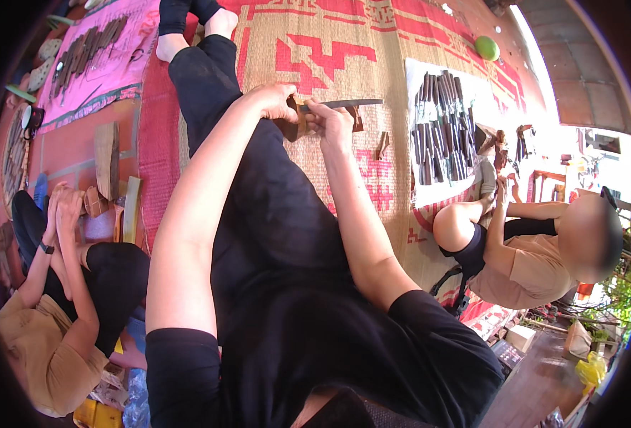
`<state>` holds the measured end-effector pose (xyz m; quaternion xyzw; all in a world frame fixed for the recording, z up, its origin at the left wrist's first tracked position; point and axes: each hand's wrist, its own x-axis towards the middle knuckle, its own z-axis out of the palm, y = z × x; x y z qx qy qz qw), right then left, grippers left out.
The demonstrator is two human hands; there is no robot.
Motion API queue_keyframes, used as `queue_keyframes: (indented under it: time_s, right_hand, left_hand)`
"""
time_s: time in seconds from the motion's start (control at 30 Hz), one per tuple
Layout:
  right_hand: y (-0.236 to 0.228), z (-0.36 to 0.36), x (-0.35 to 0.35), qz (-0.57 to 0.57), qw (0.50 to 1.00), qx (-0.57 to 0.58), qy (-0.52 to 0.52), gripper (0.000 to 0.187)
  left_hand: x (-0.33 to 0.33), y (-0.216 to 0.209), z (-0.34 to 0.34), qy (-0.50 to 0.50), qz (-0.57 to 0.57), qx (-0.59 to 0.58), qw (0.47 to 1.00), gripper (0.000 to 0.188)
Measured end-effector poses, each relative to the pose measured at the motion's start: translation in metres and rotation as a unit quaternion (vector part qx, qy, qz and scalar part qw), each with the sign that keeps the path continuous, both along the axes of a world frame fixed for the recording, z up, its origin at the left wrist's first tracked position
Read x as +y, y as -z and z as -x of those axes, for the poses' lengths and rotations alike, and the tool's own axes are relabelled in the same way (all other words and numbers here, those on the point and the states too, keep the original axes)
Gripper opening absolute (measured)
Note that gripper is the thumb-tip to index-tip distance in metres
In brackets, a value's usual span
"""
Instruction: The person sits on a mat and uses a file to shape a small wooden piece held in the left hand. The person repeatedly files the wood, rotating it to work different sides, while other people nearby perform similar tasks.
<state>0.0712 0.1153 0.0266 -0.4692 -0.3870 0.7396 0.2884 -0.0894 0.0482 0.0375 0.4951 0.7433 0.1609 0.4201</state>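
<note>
Above my bent knee, both hands are close together over the mat. My left hand (278, 102) is closed on a brown, wood-like piece (298, 127), whose full shape is hidden by the fingers. My right hand (332, 127) pinches a narrow dark flat tool (362, 103), like a file or blade, which points to the right and lies against the brown piece. More brown material shows behind the right hand; whether it belongs to the same piece I cannot tell. A small brown angular scrap (382, 145) lies on the mat to the right.
A white sheet (417, 71) bearing several dark rods lies right, with a green round fruit (486, 48) beyond. A pink sheet (126, 68) with tools and a wooden plank (106, 160) are left. Co-workers sit at left (51, 349) and right (526, 267). The woven mat (258, 18) spreads beneath.
</note>
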Motion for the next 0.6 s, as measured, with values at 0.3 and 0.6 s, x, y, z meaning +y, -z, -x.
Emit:
queue_keyframes:
  time_s: [0.3, 0.6]
  right_hand:
    - [-0.003, 0.004, 0.005, -0.002, 1.000, 0.019, -0.016, 0.016]
    - [-0.006, 0.005, 0.011, 0.005, 1.000, -0.002, -0.001, 0.015]
  left_hand:
    - [0.003, 0.004, 0.003, 0.001, -0.002, -0.004, 1.000, 0.062]
    - [0.004, 0.007, 0.001, 0.005, -0.030, 0.011, 0.999, 0.060]
